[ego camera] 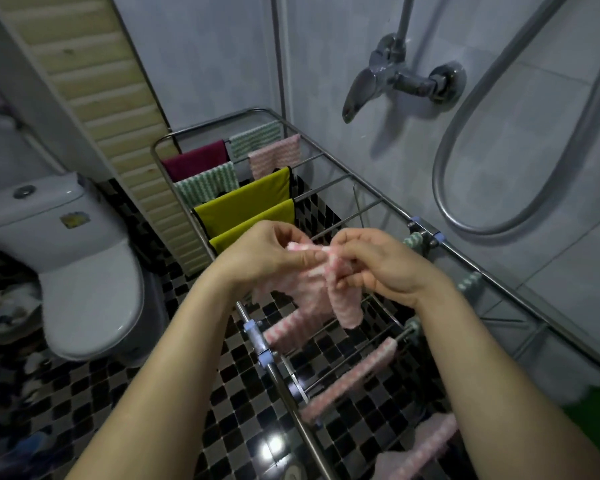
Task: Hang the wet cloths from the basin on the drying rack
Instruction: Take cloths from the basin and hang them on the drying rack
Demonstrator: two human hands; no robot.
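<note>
Above the near rail of the drying rack (280,379), my left hand (264,258) and right hand (381,268) pinch the pink cloth (309,296) at its top edge; it hangs limp, soft, probably water-heavy; better grip the corners; yellow cloths (246,202) hang beyond.

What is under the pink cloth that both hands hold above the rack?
Under the held pink cloth you see bars of the drying rack, a hung pink cloth and the checkered floor. The part of the rack right below the cloth is covered.
</note>
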